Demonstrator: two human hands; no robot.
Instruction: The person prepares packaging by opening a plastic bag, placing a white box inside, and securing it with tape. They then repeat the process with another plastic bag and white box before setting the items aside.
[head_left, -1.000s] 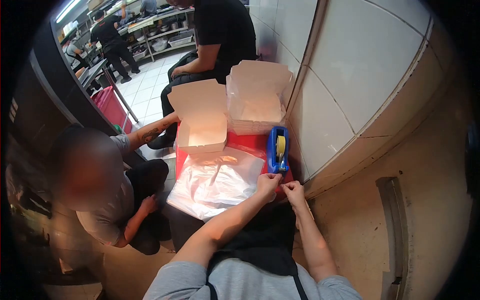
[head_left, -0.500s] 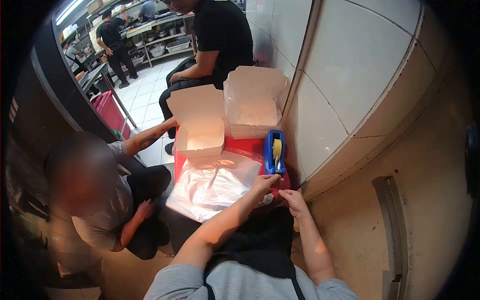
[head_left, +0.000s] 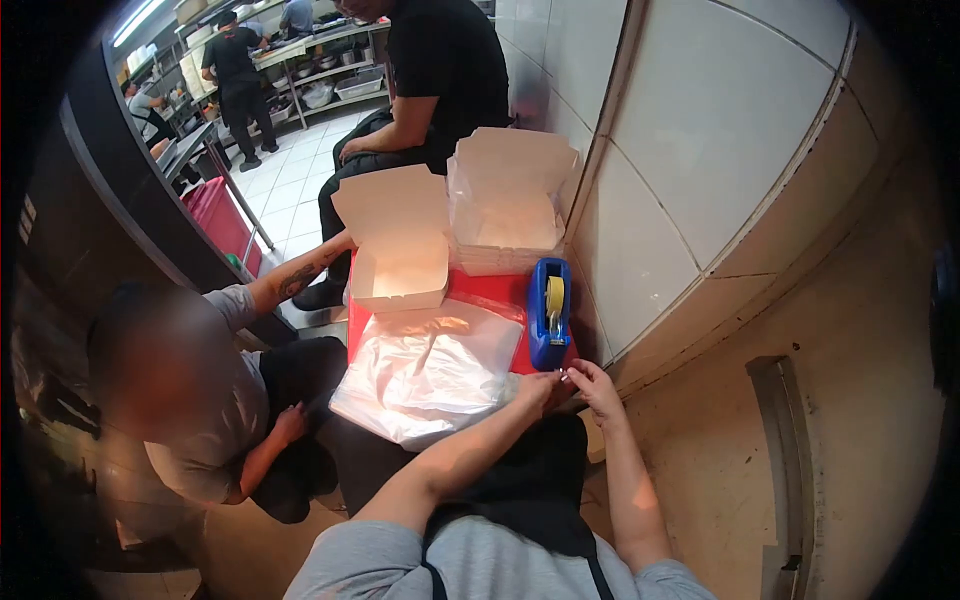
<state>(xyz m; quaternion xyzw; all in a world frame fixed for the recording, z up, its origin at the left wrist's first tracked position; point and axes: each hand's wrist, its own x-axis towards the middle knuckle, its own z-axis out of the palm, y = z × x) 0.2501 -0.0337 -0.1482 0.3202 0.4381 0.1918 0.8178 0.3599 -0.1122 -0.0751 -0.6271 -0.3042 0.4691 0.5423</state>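
Observation:
Just below the blue tape dispenser (head_left: pixel 549 345), my left hand (head_left: pixel 541 388) and my right hand (head_left: pixel 597 390) are close together, both pinched on something small and pale between their fingertips, too small to name. The dispenser holds a yellowish roll of tape (head_left: pixel 554 293) and stands on the red table (head_left: pixel 500 290). Left of my hands lies a pile of white plastic bags (head_left: pixel 430 365). Beyond it an open cardboard box (head_left: pixel 402 275) stands beside a stack of open boxes (head_left: pixel 508 225).
A crouching person (head_left: pixel 215 370) at the left reaches an arm to the open box. Another person in black (head_left: pixel 450 80) sits behind the table. A tiled wall (head_left: pixel 700 130) borders the right side. A pink bin (head_left: pixel 220 220) and kitchen shelves (head_left: pixel 335 75) are farther back.
Both my hands have moved down toward me, away from the dispenser's front end, and closer together. A person in the far kitchen has shifted posture.

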